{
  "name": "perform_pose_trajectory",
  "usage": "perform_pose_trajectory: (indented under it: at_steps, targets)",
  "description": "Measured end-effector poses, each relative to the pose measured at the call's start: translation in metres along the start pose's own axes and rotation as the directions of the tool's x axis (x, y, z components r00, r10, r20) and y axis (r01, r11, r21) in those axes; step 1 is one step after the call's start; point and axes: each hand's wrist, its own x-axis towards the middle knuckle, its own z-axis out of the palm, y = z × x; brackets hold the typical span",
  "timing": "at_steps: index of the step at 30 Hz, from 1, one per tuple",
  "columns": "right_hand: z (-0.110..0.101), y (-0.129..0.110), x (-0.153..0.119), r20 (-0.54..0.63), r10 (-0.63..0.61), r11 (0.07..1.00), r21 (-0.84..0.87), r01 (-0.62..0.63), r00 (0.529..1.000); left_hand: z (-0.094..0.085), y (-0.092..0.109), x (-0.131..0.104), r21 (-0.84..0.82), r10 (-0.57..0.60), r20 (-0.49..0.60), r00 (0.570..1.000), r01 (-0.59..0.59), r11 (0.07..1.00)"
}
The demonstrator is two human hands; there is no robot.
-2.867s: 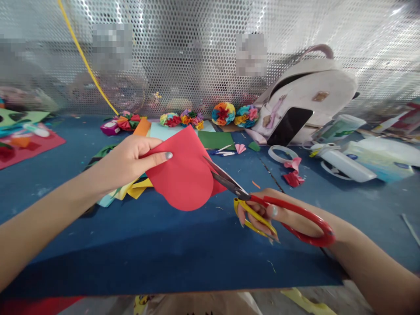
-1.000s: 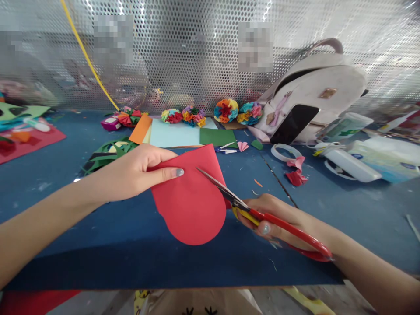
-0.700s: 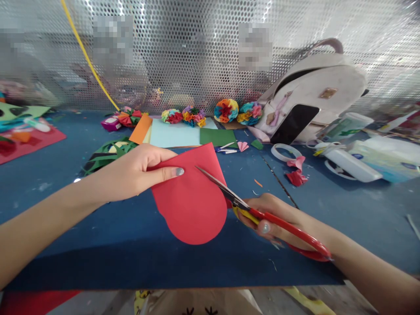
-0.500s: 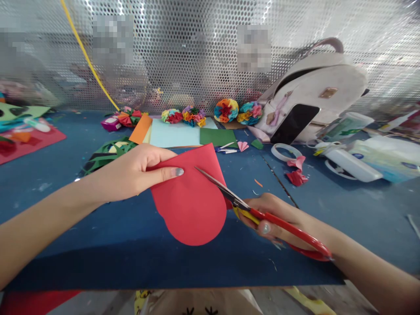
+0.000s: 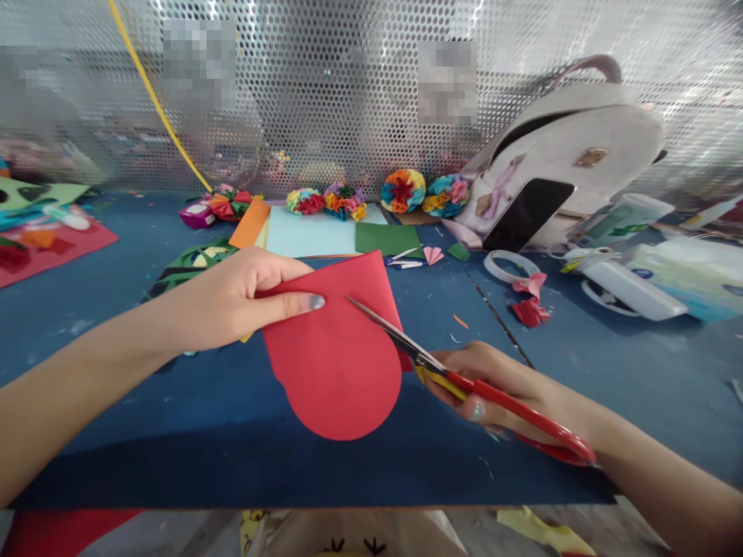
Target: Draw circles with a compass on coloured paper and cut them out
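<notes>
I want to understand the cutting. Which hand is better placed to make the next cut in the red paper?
Right. The right hand holds the scissors, blades lying over the red paper; the left hand only pinches it.

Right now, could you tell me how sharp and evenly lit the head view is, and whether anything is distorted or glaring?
Head view: the left hand, red paper and scissors are sharp; the perforated metal screen glares with bright streaks; wide-lens distortion stretches both forearms at the edges; the backpack bulges; the far corners are blurred; a soft shadow lies on the blue mat near the front edge.
</notes>
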Motion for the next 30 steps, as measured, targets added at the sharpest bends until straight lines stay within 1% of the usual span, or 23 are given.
perform_pose_trajectory:
  at_steps: [2, 5, 9, 12, 15, 17, 20, 23, 27, 30]
  targets:
    - [0.0, -0.002, 0.001, 0.015, 0.024, 0.999, 0.021, -0.025, 1.0, 0.001, 0.0, 0.0, -0.008, -0.012, -0.007, 1.0, 0.012, 1.0]
    - [0.003, -0.008, 0.002, 0.051, 0.043, 0.994, 0.095, -0.048, 0.998, 0.002, -0.001, 0.0, -0.041, 0.008, -0.004, 1.0, -0.008, 0.999]
    - [0.006, -0.018, 0.002, 0.032, 0.052, 0.978, 0.201, -0.058, 0.998, 0.0, -0.004, -0.001, -0.009, -0.005, -0.013, 1.0, 0.005, 1.0]
    - [0.004, -0.02, 0.003, 0.033, 0.059, 0.983, 0.174, -0.064, 0.998, -0.002, -0.006, -0.002, 0.024, 0.002, -0.013, 1.0, -0.001, 1.0]
    - [0.0, -0.016, 0.004, 0.053, 0.045, 0.989, 0.138, -0.052, 0.998, -0.003, -0.005, -0.002, 0.073, 0.021, -0.019, 1.0, -0.02, 0.997]
    - [-0.002, -0.013, 0.005, 0.068, 0.03, 0.99, 0.137, -0.039, 0.997, -0.003, -0.004, -0.002, 0.123, 0.056, -0.043, 0.998, -0.05, 0.991]
    - [-0.002, -0.009, 0.005, 0.072, 0.058, 0.986, 0.152, -0.069, 0.996, -0.002, -0.001, -0.002, 0.187, 0.111, -0.062, 0.992, -0.097, 0.977]
    - [0.0, -0.008, 0.006, 0.067, 0.085, 0.984, 0.15, -0.094, 0.994, 0.0, 0.001, -0.002, 0.136, 0.13, -0.032, 0.991, -0.125, 0.983]
    - [0.005, -0.009, 0.009, 0.066, 0.068, 0.982, 0.171, -0.079, 0.995, 0.002, 0.003, -0.001, 0.036, 0.174, 0.003, 0.985, -0.174, 0.984]
    - [0.008, -0.009, 0.01, 0.047, 0.053, 0.977, 0.202, -0.062, 0.997, 0.002, 0.004, -0.002, 0.033, 0.181, 0.01, 0.983, -0.181, 0.983]
